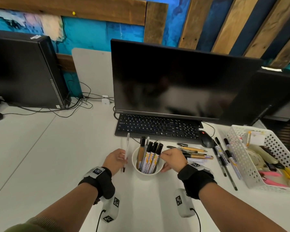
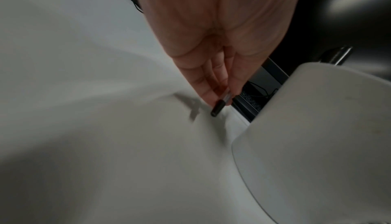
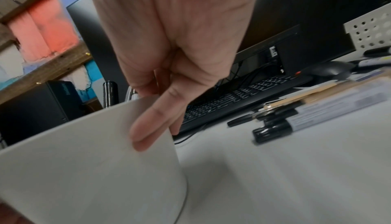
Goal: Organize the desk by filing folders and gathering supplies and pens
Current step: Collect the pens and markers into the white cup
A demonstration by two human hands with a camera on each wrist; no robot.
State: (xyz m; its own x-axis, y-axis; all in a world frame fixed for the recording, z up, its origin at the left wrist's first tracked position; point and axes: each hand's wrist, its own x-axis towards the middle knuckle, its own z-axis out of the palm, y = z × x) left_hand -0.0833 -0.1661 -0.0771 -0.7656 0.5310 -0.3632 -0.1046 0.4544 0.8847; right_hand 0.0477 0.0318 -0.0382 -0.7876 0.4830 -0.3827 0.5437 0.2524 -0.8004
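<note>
We see left hand (image 1: 115,159) at lower centre, grip pinching clear pen (image 1: 126,152), upright. Right hand (image 1: 173,158) grip holding rim of white cup (image 1: 146,173) of markers (image 1: 151,156) on tabletop (image 1: 40,156). Loose pens (image 1: 193,152) right of cup.

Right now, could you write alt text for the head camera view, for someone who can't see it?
A left hand holds a clear pen beside a white cup of markers, steadied by the right hand. More pens lie near a keyboard.
</note>
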